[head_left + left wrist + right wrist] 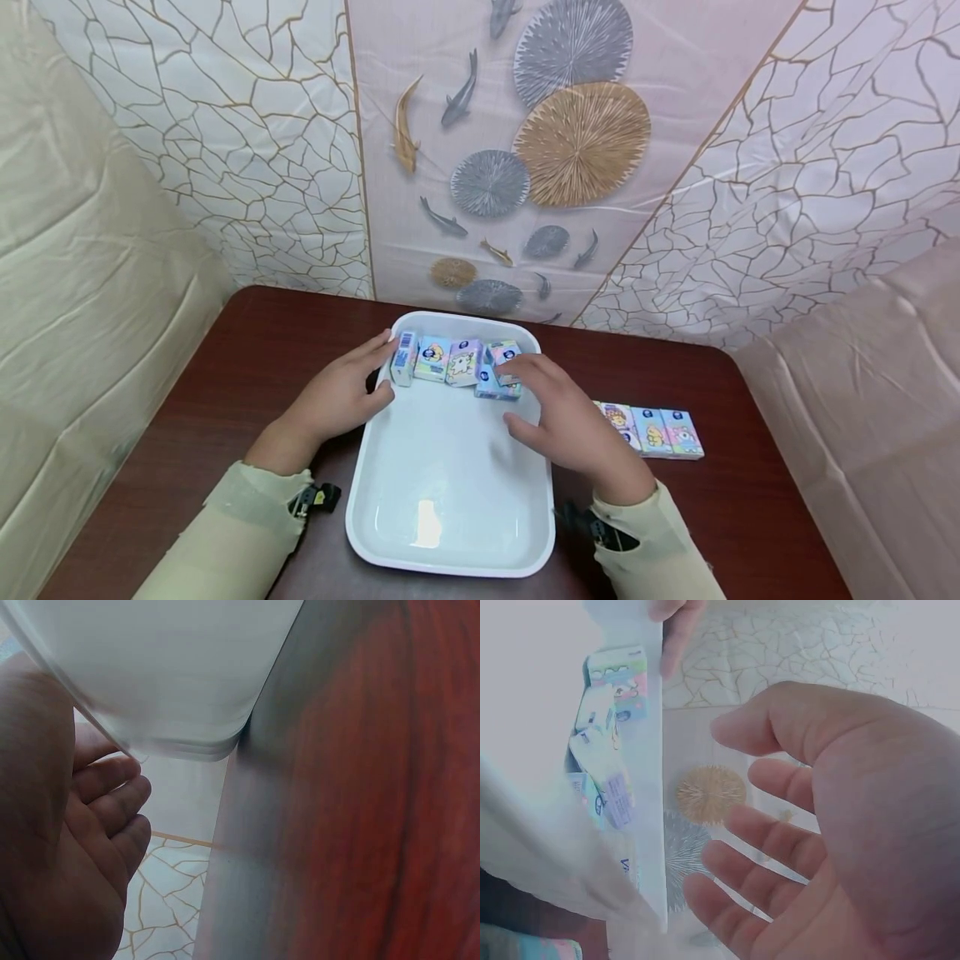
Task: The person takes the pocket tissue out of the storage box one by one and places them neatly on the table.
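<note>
A white tray (pixel 450 450) holds several small pastel tissue packs along its far end. The leftmost pack (pixel 404 358) stands on its side, a barcode showing. To its right are a blue pack (pixel 432 358) and a purple pack (pixel 464 362) with a cartoon print. At the right end one pack (pixel 506 353) leans over another pack (pixel 495 385). My left hand (pixel 333 396) is at the tray's left rim, fingers extended beside the leftmost pack. Over the tray's right rim, my right hand (pixel 573 425) has loosely bent, spread fingers and an empty palm, fingertips close to the leaning pack.
On the dark red-brown table (pixel 720 517), right of the tray, lies a row of tissue packs (pixel 654 431), partly behind the right hand. A patterned cloth (pixel 300 167) hangs behind the table's far edge, and pale padded covers (pixel 82 275) rise on both sides.
</note>
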`<state>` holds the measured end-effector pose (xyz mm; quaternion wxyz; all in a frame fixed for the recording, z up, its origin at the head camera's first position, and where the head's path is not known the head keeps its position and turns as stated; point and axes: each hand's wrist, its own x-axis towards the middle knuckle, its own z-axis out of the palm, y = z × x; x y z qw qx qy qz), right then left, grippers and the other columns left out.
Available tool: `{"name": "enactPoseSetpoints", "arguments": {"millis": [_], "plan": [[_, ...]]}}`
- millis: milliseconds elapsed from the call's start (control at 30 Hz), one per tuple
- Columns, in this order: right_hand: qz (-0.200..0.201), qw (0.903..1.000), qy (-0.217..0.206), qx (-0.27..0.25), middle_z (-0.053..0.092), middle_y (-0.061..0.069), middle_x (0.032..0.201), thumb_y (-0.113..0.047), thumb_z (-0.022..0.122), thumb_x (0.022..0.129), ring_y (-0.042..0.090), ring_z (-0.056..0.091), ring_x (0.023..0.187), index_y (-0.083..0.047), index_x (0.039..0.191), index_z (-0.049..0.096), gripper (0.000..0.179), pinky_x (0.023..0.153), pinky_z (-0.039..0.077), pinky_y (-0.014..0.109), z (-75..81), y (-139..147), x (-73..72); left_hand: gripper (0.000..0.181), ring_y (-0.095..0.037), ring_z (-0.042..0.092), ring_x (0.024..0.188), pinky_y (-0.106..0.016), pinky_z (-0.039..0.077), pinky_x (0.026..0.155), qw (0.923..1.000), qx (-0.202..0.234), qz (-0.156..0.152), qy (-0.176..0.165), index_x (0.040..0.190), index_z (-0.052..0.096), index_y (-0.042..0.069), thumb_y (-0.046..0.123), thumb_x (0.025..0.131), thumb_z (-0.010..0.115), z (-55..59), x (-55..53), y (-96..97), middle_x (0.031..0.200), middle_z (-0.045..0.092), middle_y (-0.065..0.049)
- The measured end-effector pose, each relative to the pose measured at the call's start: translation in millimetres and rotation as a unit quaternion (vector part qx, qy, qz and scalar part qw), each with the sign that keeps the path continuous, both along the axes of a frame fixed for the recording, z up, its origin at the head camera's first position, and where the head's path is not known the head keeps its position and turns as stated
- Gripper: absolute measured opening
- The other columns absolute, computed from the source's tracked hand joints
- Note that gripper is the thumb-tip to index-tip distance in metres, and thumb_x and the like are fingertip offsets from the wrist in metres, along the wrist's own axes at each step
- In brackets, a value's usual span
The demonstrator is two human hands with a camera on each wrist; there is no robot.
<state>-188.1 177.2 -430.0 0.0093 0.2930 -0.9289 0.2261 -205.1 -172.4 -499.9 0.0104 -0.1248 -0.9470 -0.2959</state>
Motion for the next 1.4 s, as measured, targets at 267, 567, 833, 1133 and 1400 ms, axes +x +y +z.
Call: {"name": "enactPoseSetpoints", "arguments": {"millis": [267,567,833,1133,1400], "plan": [[0.011,0.9999,0.001,0.007,0.05,-0.004,0.153,-0.033,0.08,0.091,0.016,0.056,0.135,-0.025,0.15,0.056,0.064,0.107,0.056,0.042,2.4,-6.7,-8.8,0.072,-0.03,0.047,0.151,-0.054,0.052,0.109,1.0,0.001,-0.006,0.003,0.164,0.038,0.02,0.034,0.097,0.061,0.3,-0.1,-0.1,0.175,0.028,-0.005],[0.026,0.9996,0.01,0.0,0.053,-0.003,0.151,-0.03,0.08,0.091,0.014,0.058,0.132,-0.023,0.147,0.058,0.061,0.109,0.055,0.039,2.4,-19.8,-20.1,0.072,-0.03,0.049,0.15,-0.053,0.054,0.107,1.0,0.002,-0.006,0.003,0.164,0.038,0.02,0.034,0.098,0.061,0.1,0.0,0.4,0.175,0.028,-0.004],[0.024,0.9997,0.002,0.009,0.053,-0.002,0.15,-0.027,0.079,0.091,0.016,0.058,0.128,-0.023,0.148,0.058,0.061,0.108,0.054,0.038,-0.4,-28.9,-30.4,0.071,-0.03,0.049,0.149,-0.052,0.055,0.105,0.9999,0.005,-0.011,0.01,0.164,0.039,0.02,0.034,0.098,0.061,0.2,0.0,-0.2,0.175,0.028,-0.004],[0.01,0.9995,-0.007,0.028,0.053,0.001,0.15,-0.026,0.077,0.09,0.019,0.056,0.131,-0.02,0.147,0.058,0.06,0.111,0.052,0.042,-3.7,-39.9,-47.7,0.072,-0.03,0.047,0.151,-0.053,0.053,0.109,0.9999,0.006,-0.008,0.002,0.164,0.038,0.02,0.034,0.098,0.061,-0.3,0.6,-0.7,0.175,0.026,-0.001],[-0.011,0.9983,-0.009,0.056,0.055,0.002,0.148,-0.027,0.079,0.089,0.021,0.054,0.134,-0.019,0.147,0.057,0.063,0.116,0.048,0.044,-8.8,-50.5,-64.4,0.072,-0.029,0.05,0.149,-0.05,0.055,0.104,0.9999,0.009,-0.01,0.008,0.164,0.039,0.019,0.034,0.097,0.062,0.3,1.0,-0.7,0.175,0.028,-0.003]]}}
